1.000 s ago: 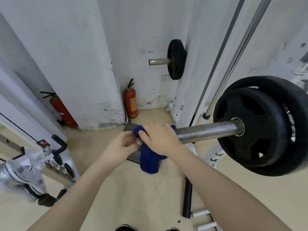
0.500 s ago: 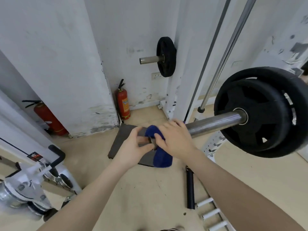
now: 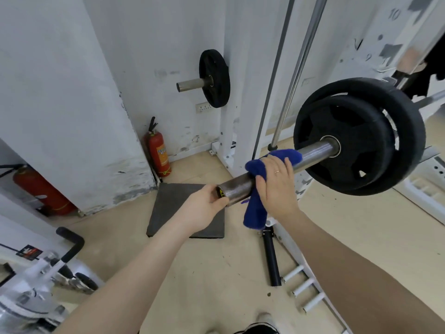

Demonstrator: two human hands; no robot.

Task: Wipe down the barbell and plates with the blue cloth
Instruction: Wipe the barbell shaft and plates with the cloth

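Right hand gripping folded blue cloth around steel barbell sleeve; left hand cupping sleeve end; black rubber plates sitting at 2 o'clock.

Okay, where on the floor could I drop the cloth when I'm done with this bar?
Bare floor lies between your forearms, bordered by the grey mat ahead and the black tube to the right. The mat itself is bare too. Another open stretch runs right of the plates. The lower left, by the white machine, is crowded.
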